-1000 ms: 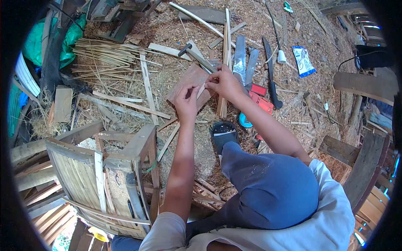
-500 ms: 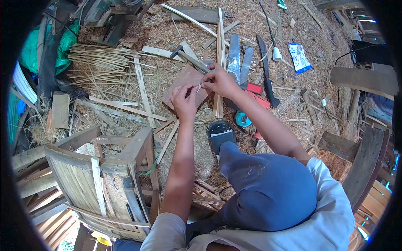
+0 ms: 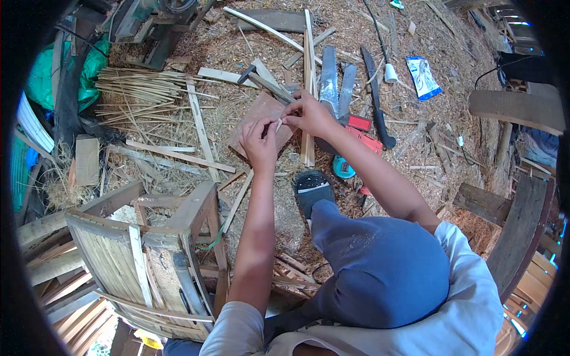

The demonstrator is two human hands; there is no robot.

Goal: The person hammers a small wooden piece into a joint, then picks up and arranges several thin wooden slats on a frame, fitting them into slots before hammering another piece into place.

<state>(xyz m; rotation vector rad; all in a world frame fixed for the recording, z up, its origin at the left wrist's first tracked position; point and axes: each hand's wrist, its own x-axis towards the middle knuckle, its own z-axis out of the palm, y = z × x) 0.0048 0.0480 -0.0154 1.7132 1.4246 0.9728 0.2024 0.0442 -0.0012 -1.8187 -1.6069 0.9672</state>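
My left hand (image 3: 259,144) and my right hand (image 3: 310,116) meet over a reddish-brown board (image 3: 246,130) on the ground. Between their pinched fingertips is a small pale sliver (image 3: 279,124), which looks like wood. A hammer (image 3: 261,80) has its dark head pointing up and left, and its handle runs back to my right hand's fingers. I cannot tell whether that hand also grips the handle. Long light wooden strips (image 3: 308,83) lie just beyond my right wrist.
A handsaw (image 3: 329,80), a sheathed-looking machete (image 3: 376,101) and a red and teal power tool (image 3: 344,166) lie right of the hands. Thin sticks (image 3: 142,83) are piled at left. A wooden frame (image 3: 119,249) stands near my left arm. Shavings cover the ground.
The hands stay almost in place, with the fingers shifting slightly around the small sliver. The whole view has tilted a little.
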